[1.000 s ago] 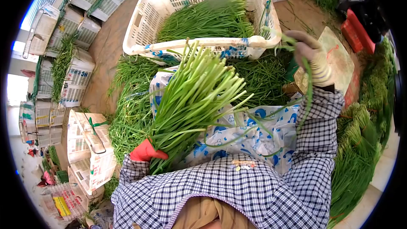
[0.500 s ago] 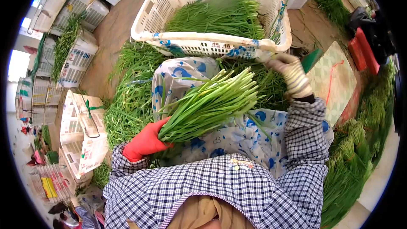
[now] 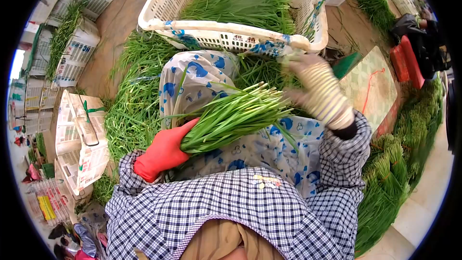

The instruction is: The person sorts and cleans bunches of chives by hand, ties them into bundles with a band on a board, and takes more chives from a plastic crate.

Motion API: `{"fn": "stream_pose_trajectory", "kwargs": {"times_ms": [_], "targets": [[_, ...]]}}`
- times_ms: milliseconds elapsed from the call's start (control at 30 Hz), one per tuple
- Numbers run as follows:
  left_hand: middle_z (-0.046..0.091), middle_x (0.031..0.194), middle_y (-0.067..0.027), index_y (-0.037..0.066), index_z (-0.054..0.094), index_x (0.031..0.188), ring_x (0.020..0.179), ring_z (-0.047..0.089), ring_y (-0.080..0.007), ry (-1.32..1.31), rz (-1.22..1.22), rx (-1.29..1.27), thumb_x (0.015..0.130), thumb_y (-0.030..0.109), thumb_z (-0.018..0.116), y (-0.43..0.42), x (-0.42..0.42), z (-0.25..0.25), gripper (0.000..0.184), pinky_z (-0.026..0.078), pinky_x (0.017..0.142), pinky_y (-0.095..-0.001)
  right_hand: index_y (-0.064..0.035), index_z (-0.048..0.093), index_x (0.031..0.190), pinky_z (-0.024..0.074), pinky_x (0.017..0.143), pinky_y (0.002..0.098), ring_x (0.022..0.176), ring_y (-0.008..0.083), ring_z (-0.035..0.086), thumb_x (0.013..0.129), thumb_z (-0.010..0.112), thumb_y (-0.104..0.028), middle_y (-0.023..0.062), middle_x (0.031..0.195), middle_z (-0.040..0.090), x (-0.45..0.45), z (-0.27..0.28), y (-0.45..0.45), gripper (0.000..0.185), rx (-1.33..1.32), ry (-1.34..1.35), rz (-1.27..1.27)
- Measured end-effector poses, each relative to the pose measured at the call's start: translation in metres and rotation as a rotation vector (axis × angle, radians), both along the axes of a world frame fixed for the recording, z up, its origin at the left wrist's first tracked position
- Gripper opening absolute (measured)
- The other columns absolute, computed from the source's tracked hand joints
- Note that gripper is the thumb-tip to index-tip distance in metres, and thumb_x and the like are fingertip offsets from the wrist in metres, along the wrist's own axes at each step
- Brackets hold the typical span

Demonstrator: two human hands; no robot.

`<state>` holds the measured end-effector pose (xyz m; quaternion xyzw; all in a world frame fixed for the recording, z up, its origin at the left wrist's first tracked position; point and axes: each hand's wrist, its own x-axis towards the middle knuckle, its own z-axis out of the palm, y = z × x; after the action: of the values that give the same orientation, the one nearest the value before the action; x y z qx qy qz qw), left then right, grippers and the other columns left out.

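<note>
My left hand (image 3: pixel 166 150), in a red glove, is closed around the leafy end of a bunch of garlic chives (image 3: pixel 236 118). The pale cut ends of the bunch point up and to the right, above my lap. Close to those ends is my right hand (image 3: pixel 317 84), in a cream striped glove. Its fingers are blurred by motion, but the thumb and fingers look spread apart. Whether it touches the stems is unclear. Beneath the bunch, a plastic sheet with blue prints (image 3: pixel 197 74) covers my lap.
Ahead stands a white plastic crate (image 3: pixel 226 38) with chives laid in it (image 3: pixel 240 7). Loose chives (image 3: pixel 130 106) are heaped at the left. Tied bunches (image 3: pixel 392 178) line the right side, near a patterned board (image 3: pixel 368 91). An open white crate (image 3: pixel 79 139) stands left.
My right hand has come from beside the crate's rim down and left toward the stem ends. The bunch stays in my left hand. The whole view has shifted slightly.
</note>
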<state>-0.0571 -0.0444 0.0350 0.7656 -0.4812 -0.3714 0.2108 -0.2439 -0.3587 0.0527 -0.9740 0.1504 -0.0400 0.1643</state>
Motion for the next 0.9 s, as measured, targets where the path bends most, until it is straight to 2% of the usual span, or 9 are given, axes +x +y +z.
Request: {"fn": "stream_pose_trajectory", "kwargs": {"times_ms": [167,233,267,400,567,700,767,833,900], "targets": [[0.066,0.108,-0.0162,0.015,0.044,0.140,0.094,0.066,-0.0334,-0.140,-0.092,-0.108,0.074,0.022,0.075,0.001,-0.002,-0.014,0.073,0.053,0.078,-0.0384,-0.0044,0.065,0.096,0.0427,0.101,0.0431,0.102,0.0260,0.060,0.081,0.070,-0.026,0.0132,0.102,0.065,0.025,-0.046,0.065,0.027,0.094,-0.165,0.235],[0.065,0.098,-0.0128,0.017,0.040,0.143,0.086,0.066,-0.0325,-0.276,-0.146,-0.060,0.073,0.021,0.073,0.003,-0.001,-0.016,0.077,0.053,0.072,-0.0400,-0.0056,0.065,0.090,0.0499,0.091,0.0383,0.092,0.0195,0.063,0.089,0.062,-0.022,0.0089,0.094,0.067,0.022,-0.067,0.067,0.017,1.685,-0.594,-0.162],[0.065,0.098,-0.0128,0.017,0.040,0.143,0.086,0.066,-0.0325,-0.274,-0.139,-0.054,0.073,0.021,0.073,0.005,-0.001,-0.017,0.077,0.053,0.072,-0.0400,-0.0060,0.064,0.087,0.0536,0.082,0.0352,0.080,0.0184,0.063,0.093,0.057,-0.023,0.0078,0.092,0.067,0.011,-0.062,0.049,0.019,1.248,-0.447,-0.204],[0.062,0.086,-0.0096,0.020,0.038,0.145,0.077,0.064,-0.0313,-0.355,-0.192,-0.030,0.073,0.020,0.070,0.006,0.001,-0.025,0.079,0.051,0.065,-0.0411,-0.0065,0.057,0.087,0.0522,0.086,0.0454,0.069,0.0199,0.063,0.097,0.054,-0.037,0.0092,0.084,0.064,-0.032,-0.043,-0.009,0.033,1.615,-0.859,-0.088],[0.061,0.087,-0.0092,0.022,0.037,0.145,0.077,0.064,-0.0310,-0.372,-0.213,-0.024,0.072,0.020,0.070,0.004,0.003,-0.029,0.080,0.051,0.065,-0.0410,-0.0016,0.054,0.125,0.0379,0.105,0.0440,0.118,0.0359,0.051,0.065,0.082,-0.036,0.0201,0.124,0.056,-0.015,-0.021,0.032,0.075,0.108,-0.096,0.081],[0.064,0.094,-0.0105,0.021,0.039,0.144,0.081,0.065,-0.0326,-0.364,-0.228,-0.027,0.073,0.021,0.071,0.003,0.003,-0.028,0.078,0.052,0.067,-0.0409,-0.0061,0.067,0.101,0.0488,0.088,0.0394,0.094,0.0257,0.063,0.087,0.064,-0.026,0.0125,0.098,0.068,0.018,-0.071,0.060,0.025,0.171,-0.060,0.216],[0.065,0.098,-0.0117,0.020,0.041,0.143,0.084,0.065,-0.0332,-0.322,-0.189,-0.031,0.073,0.022,0.072,0.005,0.004,-0.030,0.077,0.052,0.069,-0.0407,-0.0063,0.068,0.092,0.0503,0.081,0.0366,0.085,0.0201,0.064,0.092,0.059,-0.025,0.0065,0.085,0.068,0.000,-0.064,0.050,0.021,1.311,-0.570,-0.222],[0.066,0.102,-0.0129,0.019,0.042,0.142,0.087,0.065,-0.0337,-0.278,-0.150,-0.041,0.073,0.023,0.073,0.005,0.003,-0.032,0.075,0.052,0.071,-0.0405,-0.0045,0.067,0.090,0.0494,0.081,0.0360,0.085,0.0197,0.063,0.095,0.060,-0.028,0.0088,0.087,0.068,-0.017,-0.043,0.011,0.024,1.194,-0.943,-0.152],[0.066,0.106,-0.0150,0.018,0.044,0.140,0.091,0.065,-0.0342,-0.251,-0.093,-0.025,0.073,0.026,0.075,0.004,0.002,-0.034,0.074,0.053,0.075,-0.0397,-0.0033,0.067,0.094,0.0468,0.089,0.0409,0.095,0.0278,0.062,0.087,0.066,-0.020,0.0112,0.105,0.067,-0.054,-0.024,-0.022,0.018,0.982,-0.548,-0.249]]}}
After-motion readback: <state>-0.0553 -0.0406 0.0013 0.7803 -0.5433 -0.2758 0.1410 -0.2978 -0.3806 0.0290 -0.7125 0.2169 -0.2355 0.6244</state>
